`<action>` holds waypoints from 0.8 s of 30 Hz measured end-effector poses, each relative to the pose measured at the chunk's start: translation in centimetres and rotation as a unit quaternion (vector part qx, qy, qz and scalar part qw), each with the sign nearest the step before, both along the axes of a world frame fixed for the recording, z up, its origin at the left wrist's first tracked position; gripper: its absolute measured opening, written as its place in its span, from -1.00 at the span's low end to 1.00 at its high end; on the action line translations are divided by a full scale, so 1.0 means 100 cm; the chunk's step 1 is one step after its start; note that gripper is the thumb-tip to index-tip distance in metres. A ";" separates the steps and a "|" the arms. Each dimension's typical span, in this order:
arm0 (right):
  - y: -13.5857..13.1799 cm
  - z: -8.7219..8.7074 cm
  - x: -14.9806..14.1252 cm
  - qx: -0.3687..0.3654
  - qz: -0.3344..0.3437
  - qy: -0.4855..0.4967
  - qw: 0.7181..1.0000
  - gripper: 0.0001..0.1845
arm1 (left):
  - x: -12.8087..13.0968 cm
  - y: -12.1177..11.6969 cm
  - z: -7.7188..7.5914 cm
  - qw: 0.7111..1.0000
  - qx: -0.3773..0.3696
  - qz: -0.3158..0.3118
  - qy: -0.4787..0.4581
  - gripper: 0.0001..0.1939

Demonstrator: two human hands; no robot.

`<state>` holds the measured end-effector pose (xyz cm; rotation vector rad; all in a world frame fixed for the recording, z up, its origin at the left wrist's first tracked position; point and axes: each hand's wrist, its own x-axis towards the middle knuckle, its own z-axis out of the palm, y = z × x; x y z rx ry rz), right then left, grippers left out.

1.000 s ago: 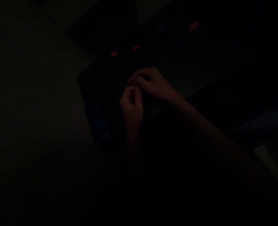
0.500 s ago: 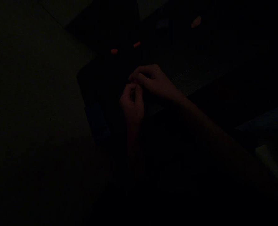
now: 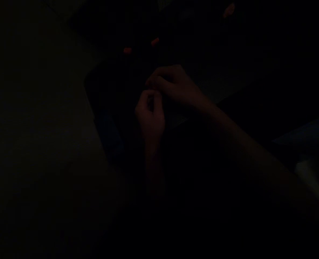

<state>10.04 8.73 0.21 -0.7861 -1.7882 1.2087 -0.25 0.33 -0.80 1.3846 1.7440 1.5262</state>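
The view is very dark. My left hand (image 3: 151, 115) is closed in a pinch, thumb and fingertips together, with the wrist coming up from below. Just above it, my right hand (image 3: 174, 82) is closed too, its fingertips meeting those of the left. Whatever lies between the fingertips is too dark and small to make out. Beyond the hands lie two small orange-red pieces, one on the left (image 3: 127, 50) and one on the right (image 3: 155, 42); their kind does not show.
A larger orange object (image 3: 228, 10) lies toward the top right. A dark blue item (image 3: 109, 138) sits at the left edge of the dark table (image 3: 213, 84). On the far right are a bluish surface (image 3: 307, 127) and a pale shape (image 3: 310, 180).
The picture has grown darker, and the whole scene has shifted slightly upward. Both hands keep their closed, fingertip-to-fingertip position.
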 end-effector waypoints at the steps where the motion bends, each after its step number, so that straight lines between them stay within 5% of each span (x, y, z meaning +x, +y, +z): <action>1: 0.000 0.001 0.000 0.003 0.001 0.003 1.000 -0.75 | 0.000 0.000 0.000 1.000 -0.002 0.001 -0.001 -0.77; 24: 0.002 -0.007 -0.001 0.015 0.003 0.021 1.000 -0.76 | 0.000 0.000 -0.002 1.000 0.022 -0.002 0.005 -0.79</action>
